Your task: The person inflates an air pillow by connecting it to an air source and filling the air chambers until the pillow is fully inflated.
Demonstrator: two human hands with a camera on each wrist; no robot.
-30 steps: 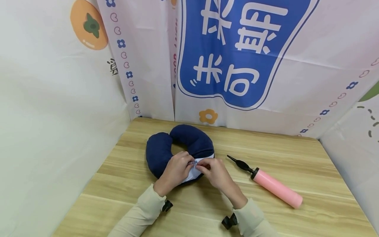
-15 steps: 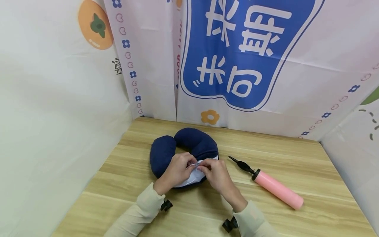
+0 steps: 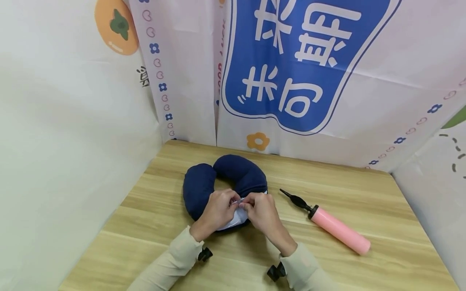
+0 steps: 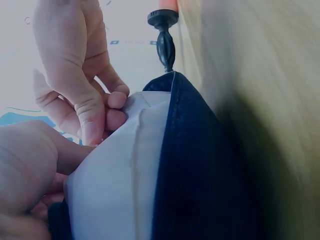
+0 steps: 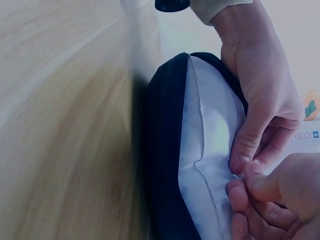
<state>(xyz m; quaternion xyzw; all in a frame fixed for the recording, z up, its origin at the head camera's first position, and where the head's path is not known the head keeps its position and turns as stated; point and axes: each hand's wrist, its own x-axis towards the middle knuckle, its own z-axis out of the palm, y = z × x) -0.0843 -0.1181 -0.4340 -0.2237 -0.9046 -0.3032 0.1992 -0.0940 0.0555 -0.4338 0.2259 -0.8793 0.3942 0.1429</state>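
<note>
A navy U-shaped neck pillow (image 3: 198, 188) lies on the table, its cover parted at the near side. In that opening a white inner bladder (image 3: 236, 218) shows, with a seam running along it in the right wrist view. My left hand (image 3: 217, 208) and right hand (image 3: 263, 211) meet fingertip to fingertip over the bladder. Between them they pinch a small clear valve, mostly hidden by the fingers. In the left wrist view the right hand (image 4: 75, 65) bends its thumb and fingers against the white material; the right wrist view shows the left hand (image 5: 260, 85) doing likewise.
A hand pump (image 3: 338, 228) with a pink barrel and black nozzle lies on the wooden table (image 3: 145, 218), right of the pillow. Printed cloth hangs behind and on both sides. Each wrist bears a black camera mount (image 3: 205, 254).
The view has shifted slightly, moving the whole scene in the frame. Both hands stay at the same spot on the pillow, with the right fingertips now closer to the left ones.
</note>
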